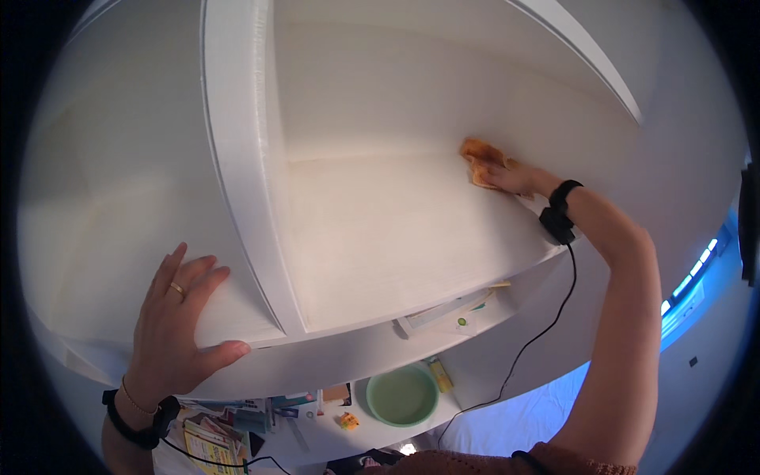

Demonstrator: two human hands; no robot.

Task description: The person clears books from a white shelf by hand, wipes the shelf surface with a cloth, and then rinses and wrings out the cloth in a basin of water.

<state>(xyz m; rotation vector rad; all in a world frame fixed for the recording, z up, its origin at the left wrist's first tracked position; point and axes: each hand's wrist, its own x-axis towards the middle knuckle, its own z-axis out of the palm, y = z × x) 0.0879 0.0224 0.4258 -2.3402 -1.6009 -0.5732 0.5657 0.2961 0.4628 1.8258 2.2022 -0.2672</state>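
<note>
My right hand presses an orange-brown cloth onto the white shelf board, near the back right corner of the right compartment. Its fingers are partly covered by folds of the cloth. At the left, my left hand holds nothing; its fingers are spread over the front edge of the left compartment, the thumb pointing right. Whether the palm touches the edge cannot be made out. A white upright divider stands between the two compartments.
Below the shelf, a desk carries a pale green basin, a yellow tube, a small orange-yellow toy and a pile of books. A narrow lower shelf holds papers. Black cables hang from both wrist straps. A bed is at lower right.
</note>
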